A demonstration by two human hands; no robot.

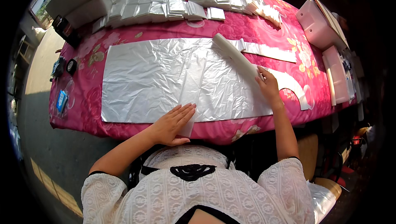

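A large silvery-white plastic bag [140,79] lies spread and creased on the table, its two strap-like handles [270,52] pointing right. My left hand [175,124] rests flat, fingers stretched, near the bag's front edge, on a narrow translucent strip [187,130] that sticks out past that edge. At the bag's right part, my right hand [269,84] is closed on the near end of a long pale bar-like piece [236,54], which slants away to the far left. Whether this piece is a separate bar or rolled plastic, I cannot tell.
Several stacks of folded silvery packets [175,7] line the far side of the pink flowered tablecloth [161,31]. Cardboard boxes [88,1], a dark jar [65,30], a black tape roll [71,66] and a small blue packet [62,101] are leftward. White bins [315,23] stand right.
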